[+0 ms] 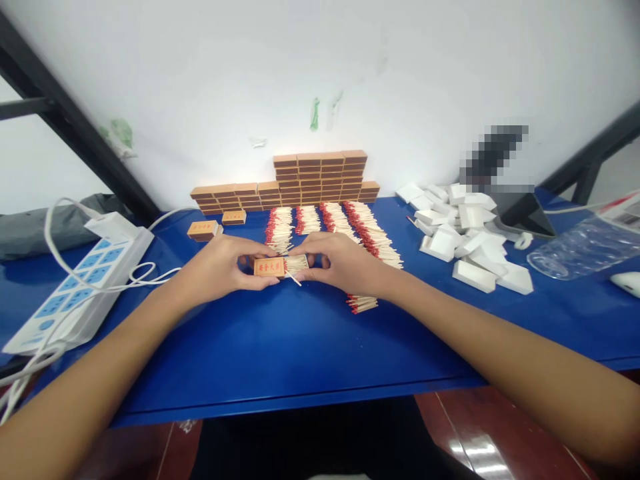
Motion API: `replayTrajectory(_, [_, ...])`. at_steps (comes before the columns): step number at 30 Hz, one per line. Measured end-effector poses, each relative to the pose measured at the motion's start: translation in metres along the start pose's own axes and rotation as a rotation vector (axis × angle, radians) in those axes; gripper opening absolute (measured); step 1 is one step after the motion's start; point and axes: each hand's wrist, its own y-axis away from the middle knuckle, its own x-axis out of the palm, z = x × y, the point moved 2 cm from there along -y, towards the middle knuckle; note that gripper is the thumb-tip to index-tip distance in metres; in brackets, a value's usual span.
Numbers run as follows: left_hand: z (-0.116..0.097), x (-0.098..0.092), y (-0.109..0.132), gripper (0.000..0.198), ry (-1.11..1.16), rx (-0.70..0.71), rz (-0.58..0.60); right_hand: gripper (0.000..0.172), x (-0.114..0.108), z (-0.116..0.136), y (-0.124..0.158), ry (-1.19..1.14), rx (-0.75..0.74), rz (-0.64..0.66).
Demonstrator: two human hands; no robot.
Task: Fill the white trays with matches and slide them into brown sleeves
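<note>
A blue tabletop point(300, 353) carries everything, and along its back edge, against the wall, runs a stepped stack of matchboxes point(320, 177), tallest near the middle, with dark brown sides facing out. To the right lies a jumbled heap of white trays point(475, 217), and between heap and stack, nearer the front, red-tipped matches point(367, 230) lie in several rows. The left hand point(220, 263) has its grip closed around a matchbox sleeve point(269, 268), held just above or on the front of the tabletop; which of these cannot be told. The sleeve is small and oblong, orange-tan, its upper face printed with red Chinese characters inside a thin border. From its right end juts a dense bundle of pale matchsticks point(297, 262), flanked by the thumb and fingers of the right hand point(345, 261), whose grip pinches that end. One loose match point(294, 279) slants out in front, beside the right thumb.
</note>
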Motion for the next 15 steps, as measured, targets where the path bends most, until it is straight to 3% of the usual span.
replayTrajectory(8, [-0.015, 0.002, 0.0, 0.032, -0.078, 0.056, 0.025, 0.029, 0.0, 0.009, 0.005, 0.07, -0.027, 0.108])
replayTrajectory(15, [-0.014, 0.002, 0.0, 0.031, -0.068, 0.049, 0.053, 0.025, -0.003, 0.021, 0.006, 0.108, -0.066, 0.036])
